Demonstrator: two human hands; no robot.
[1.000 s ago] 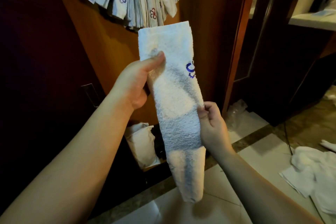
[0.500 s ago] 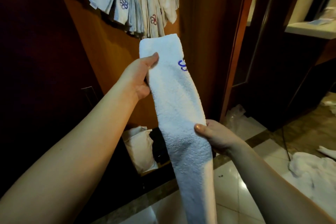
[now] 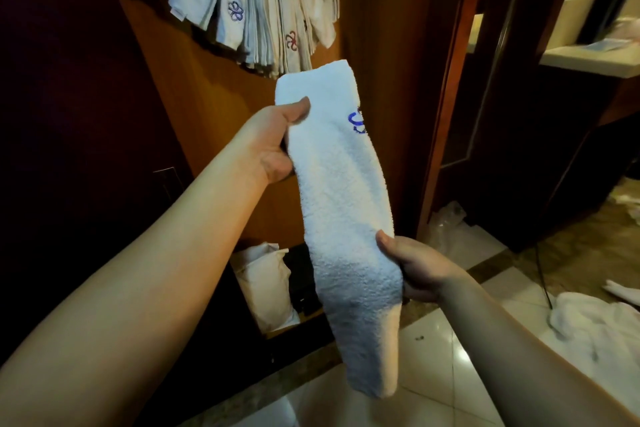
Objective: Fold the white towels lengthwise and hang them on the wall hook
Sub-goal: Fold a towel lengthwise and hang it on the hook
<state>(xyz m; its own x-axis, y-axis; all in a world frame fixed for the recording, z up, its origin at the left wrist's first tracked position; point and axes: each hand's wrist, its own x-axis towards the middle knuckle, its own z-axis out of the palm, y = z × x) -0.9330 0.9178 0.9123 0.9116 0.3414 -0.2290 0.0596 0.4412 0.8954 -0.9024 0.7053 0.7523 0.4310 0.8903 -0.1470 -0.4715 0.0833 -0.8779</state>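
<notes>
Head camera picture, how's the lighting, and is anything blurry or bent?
Head view: dim and warm, left side nearly black; folded towel sharp and well lit; glare on floor tiles; door frame bowed by the wide angle; counter blurred.

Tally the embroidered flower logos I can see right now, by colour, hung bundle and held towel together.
Blue or purple: 2, one on the held towel, one on the hung towels
Red: 1, on the hung towels
Total: 3

floor (image 3: 450, 350) — glossy tile | white towel heap (image 3: 595, 329) — right | clear plastic (image 3: 446, 218) by doorframe
</notes>
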